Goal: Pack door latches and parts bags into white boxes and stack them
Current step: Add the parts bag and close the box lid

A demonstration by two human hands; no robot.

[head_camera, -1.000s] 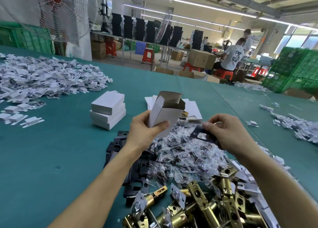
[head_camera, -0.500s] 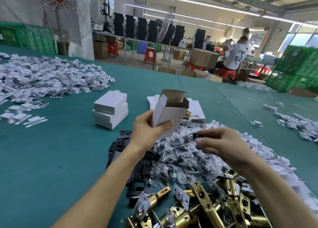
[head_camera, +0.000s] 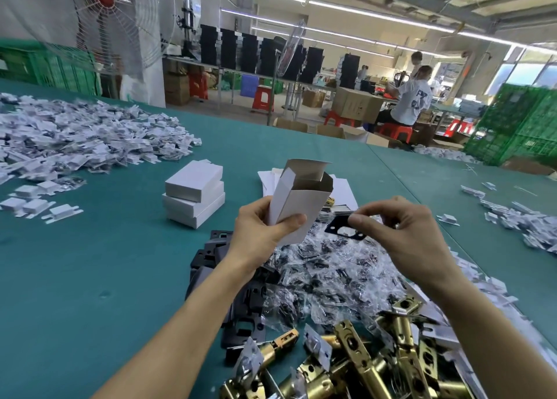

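Left hand clasps a flimsy-looking open white cardboard box low down. Right hand pinches a thin, probably stiff black metal plate by its edge.

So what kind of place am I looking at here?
Most likely a factory packing floor for door hardware: heaps of brass latches and bagged parts on a long green table, stacked white boxes, and another worker beside cartons behind.

Open white box, tilted, mouth up; black plate just beside.
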